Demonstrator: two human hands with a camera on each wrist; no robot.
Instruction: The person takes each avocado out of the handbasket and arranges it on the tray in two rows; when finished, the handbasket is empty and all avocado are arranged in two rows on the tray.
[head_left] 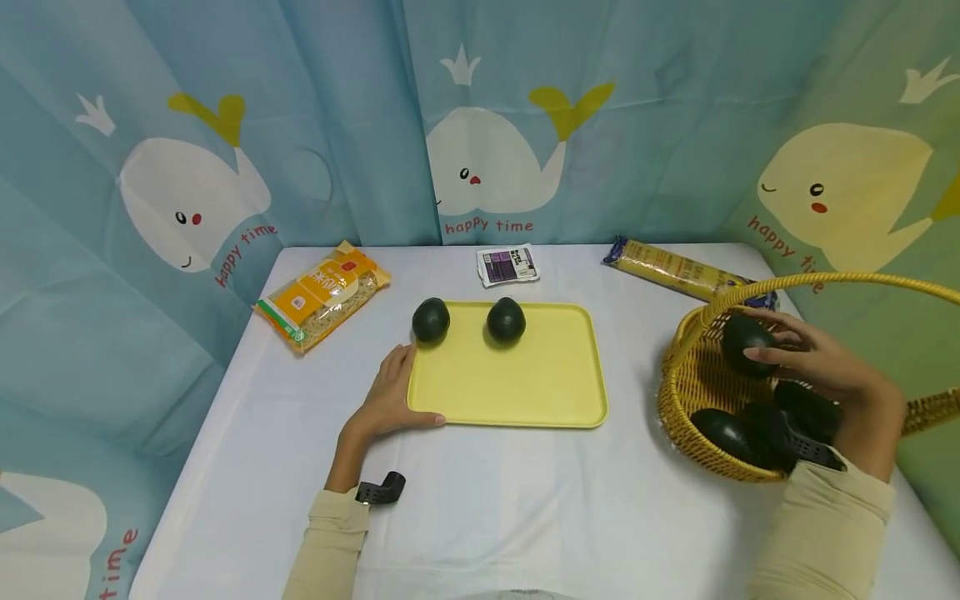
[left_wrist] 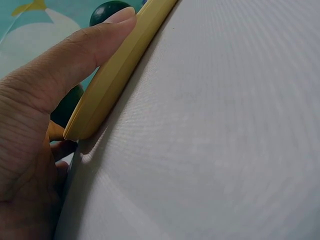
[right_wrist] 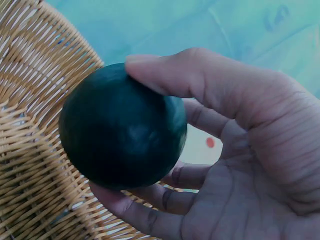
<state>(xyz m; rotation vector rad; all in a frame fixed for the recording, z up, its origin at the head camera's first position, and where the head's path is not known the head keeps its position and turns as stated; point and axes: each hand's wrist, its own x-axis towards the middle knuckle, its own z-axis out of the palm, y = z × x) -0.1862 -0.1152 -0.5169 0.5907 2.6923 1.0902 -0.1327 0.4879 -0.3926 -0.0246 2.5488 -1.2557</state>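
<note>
Inside the wicker basket, my right hand holds a dark green avocado near the far rim. The right wrist view shows thumb and fingers curled round this avocado. Several more avocados lie lower in the basket, partly hidden by my wrist. My left hand holds the near left corner of a yellow tray, thumb along the front rim and fingers at the left side. Two avocados sit on the tray's far part: one at the left corner, another beside it.
A bag of dry food lies at the back left of the white table. Behind the tray is a small white and purple packet. A long yellow packet lies back right, beside the basket's arched handle.
</note>
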